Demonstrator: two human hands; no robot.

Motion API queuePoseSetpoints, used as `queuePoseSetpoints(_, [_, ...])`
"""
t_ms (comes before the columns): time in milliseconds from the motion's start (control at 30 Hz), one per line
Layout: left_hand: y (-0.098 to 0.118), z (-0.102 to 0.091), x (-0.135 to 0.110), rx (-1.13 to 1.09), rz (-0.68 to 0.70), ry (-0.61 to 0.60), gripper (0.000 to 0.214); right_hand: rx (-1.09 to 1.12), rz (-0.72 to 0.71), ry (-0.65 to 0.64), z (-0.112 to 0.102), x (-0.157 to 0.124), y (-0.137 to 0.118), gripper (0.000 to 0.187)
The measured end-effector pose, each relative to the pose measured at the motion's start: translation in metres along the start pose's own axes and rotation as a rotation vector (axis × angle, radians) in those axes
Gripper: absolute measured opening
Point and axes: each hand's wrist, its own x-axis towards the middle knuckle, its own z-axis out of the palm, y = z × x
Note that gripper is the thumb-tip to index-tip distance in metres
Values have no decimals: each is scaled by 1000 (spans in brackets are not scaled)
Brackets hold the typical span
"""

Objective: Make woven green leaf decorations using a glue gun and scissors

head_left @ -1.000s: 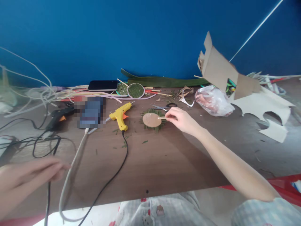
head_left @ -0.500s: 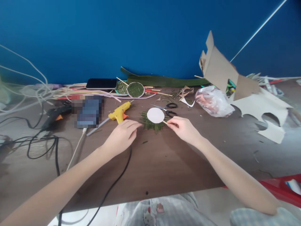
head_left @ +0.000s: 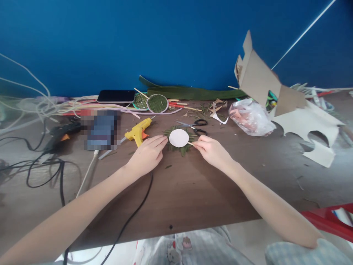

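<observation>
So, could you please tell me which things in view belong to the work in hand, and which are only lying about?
In the work:
- thin stick, pinched by the right hand
- white disc
- green leaf strips under the disc, near the left hand
- perhaps yellow glue gun and scissors, both unheld

Lying about, it seems:
- black phone
- plastic bag
- cut cardboard

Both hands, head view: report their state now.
Left hand: by the white disc's left edge; whether it grips cannot be told.
Right hand: closed, holding the thin stick.
</observation>
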Motion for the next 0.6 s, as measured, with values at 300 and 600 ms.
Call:
queuePoseSetpoints(300, [5,4,19,-7,105,-51,44,-209,-45,-41,-1,1,-3,31])
queuePoseSetpoints(600, [13,7,28,26,133,-104,40,-289,-92,-78,-3,-1,-7,29])
